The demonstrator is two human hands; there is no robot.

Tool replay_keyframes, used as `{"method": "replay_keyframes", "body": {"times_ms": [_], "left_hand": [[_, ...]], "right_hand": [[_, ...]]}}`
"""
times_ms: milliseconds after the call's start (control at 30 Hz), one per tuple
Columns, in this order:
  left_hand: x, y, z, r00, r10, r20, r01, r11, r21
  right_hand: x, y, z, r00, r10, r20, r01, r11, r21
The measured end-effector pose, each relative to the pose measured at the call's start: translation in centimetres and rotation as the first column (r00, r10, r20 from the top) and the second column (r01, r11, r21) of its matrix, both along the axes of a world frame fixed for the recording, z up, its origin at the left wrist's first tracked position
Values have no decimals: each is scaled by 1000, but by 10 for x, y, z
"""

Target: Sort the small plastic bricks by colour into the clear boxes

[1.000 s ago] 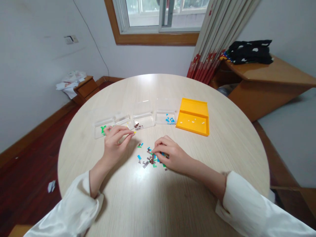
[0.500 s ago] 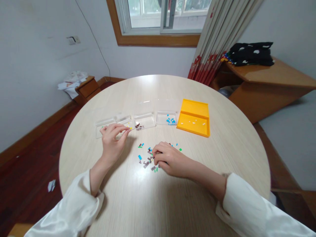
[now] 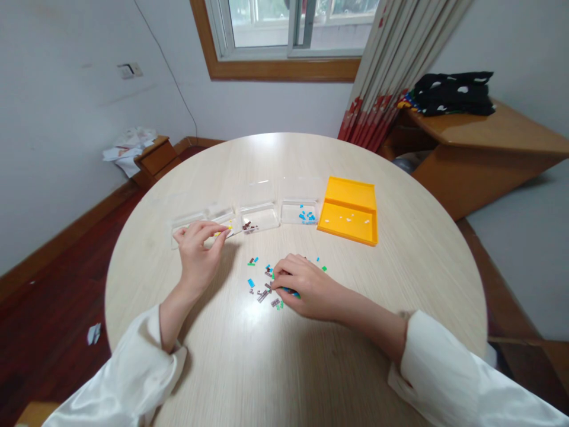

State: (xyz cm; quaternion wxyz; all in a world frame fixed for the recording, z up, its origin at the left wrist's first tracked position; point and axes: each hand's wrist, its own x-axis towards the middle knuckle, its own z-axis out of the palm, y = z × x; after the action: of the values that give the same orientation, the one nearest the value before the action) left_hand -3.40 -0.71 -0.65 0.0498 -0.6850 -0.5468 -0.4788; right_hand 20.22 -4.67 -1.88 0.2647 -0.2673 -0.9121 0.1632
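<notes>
My left hand [image 3: 198,252] hovers over a small clear box [image 3: 235,230] with yellow bits in it, thumb and forefinger pinched together. Whether a piece is between those fingertips is too small to see. Over the pile of tiny building bricks on the table, my right hand [image 3: 306,284] is curled down with its fingertips together among the pieces. What it pinches, if anything, is hidden. Around it lie a blue brick [image 3: 251,283], a dark brown brick [image 3: 263,295], green bricks [image 3: 280,305] and several others.
A clear box of brown bricks [image 3: 267,225] and one of blue bricks [image 3: 288,220] stand behind the pile. To their right is an open yellow case [image 3: 348,236] with small white pieces. Another clear box [image 3: 173,240] is partly behind my left hand.
My left hand has shifted slightly left, and the yellow brick seen at its fingertips before is no longer clearly there. The right hand has stayed at the pile with small finger movements.
</notes>
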Motion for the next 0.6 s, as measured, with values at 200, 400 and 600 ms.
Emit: {"method": "replay_keyframes", "body": {"times_ms": [200, 400, 600], "left_hand": [[-12, 10, -5, 995, 96, -9, -96, 995, -32], [-23, 20, -12, 983, 178, -44, -182, 976, -119], [-26, 21, -12, 977, 209, -35, -211, 971, -114]], "right_hand": [[-2, 0, -3, 1000, -23, 19, 22, 999, 27], [-2, 0, -4, 998, -52, 38, 52, 999, 7], [-2, 0, -2, 996, -66, 57, 67, 998, -4]]}}
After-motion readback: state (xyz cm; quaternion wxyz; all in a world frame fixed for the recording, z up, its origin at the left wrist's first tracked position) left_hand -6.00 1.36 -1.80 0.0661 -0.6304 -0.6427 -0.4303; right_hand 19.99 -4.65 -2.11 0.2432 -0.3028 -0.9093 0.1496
